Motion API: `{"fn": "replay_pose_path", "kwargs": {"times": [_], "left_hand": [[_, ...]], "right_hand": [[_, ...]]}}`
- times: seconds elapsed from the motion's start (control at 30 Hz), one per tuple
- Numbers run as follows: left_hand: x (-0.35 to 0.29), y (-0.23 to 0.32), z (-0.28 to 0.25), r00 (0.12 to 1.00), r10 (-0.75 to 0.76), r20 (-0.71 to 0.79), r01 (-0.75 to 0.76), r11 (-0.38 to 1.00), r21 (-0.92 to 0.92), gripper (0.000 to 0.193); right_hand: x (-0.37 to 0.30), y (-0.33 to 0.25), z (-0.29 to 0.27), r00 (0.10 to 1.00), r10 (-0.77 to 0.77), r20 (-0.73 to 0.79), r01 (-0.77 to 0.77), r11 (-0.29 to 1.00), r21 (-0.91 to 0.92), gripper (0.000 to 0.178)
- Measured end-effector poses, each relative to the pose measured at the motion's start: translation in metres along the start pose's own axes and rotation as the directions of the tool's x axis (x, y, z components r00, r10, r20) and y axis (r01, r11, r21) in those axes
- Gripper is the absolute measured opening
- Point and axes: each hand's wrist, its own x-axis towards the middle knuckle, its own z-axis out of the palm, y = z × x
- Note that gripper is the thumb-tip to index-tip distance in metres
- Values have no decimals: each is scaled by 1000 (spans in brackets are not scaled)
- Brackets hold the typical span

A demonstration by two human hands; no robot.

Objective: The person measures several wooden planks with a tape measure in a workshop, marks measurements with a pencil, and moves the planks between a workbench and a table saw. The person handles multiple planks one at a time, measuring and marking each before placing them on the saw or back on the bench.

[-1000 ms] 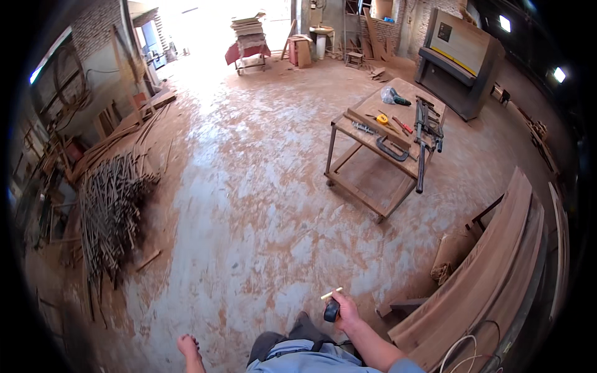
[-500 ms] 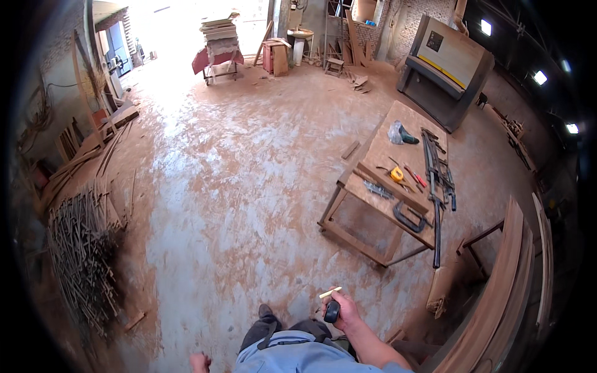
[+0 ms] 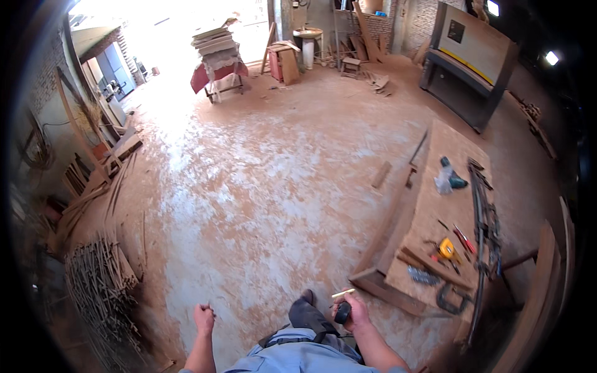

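My right hand is closed around a black rounded case, which looks like a tape measure. A short pale yellow stick pokes out above it between the fingers. Low on the left, my left hand hangs over the floor with its fingers curled in, and nothing shows in it. To the right of my right hand stands a wooden workbench. On it lie a yellow tape measure, a red-handled tool, a C-clamp, long bar clamps and a green drill partly in clear plastic.
A pile of thin sticks lies at the left, with long boards beyond it. Planks rise at the lower right. A large machine stands far right, a loaded trestle far back. A wood block lies beside the bench.
The bench has come nearer and shifted right in view as I step forward. My left hand has risen into fuller view; my right hand still holds the black case and yellow stick.
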Motion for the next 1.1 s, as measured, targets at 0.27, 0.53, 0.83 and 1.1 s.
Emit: {"fn": "replay_pose_path", "kwargs": {"times": [0.27, 0.53, 0.83, 1.1], "left_hand": [[66, 27, 56, 860, -503, -86, 510, 853, 108, 14], [272, 133, 217, 898, -415, 146, 277, 790, 547, 26], [551, 450, 438, 959, 43, 280, -113, 964, 239, 26], [647, 620, 580, 930, 92, 357, -197, 943, 270, 24]], "right_hand": [[168, -156, 118, 991, -127, -42, 124, 990, -72, 19], [350, -251, 184, 918, -226, -326, 131, 948, -290, 25], [509, -387, 268, 925, -187, -330, 175, 982, -66, 12], [683, -526, 278, 909, -164, -384, 233, 962, 140, 12]]}}
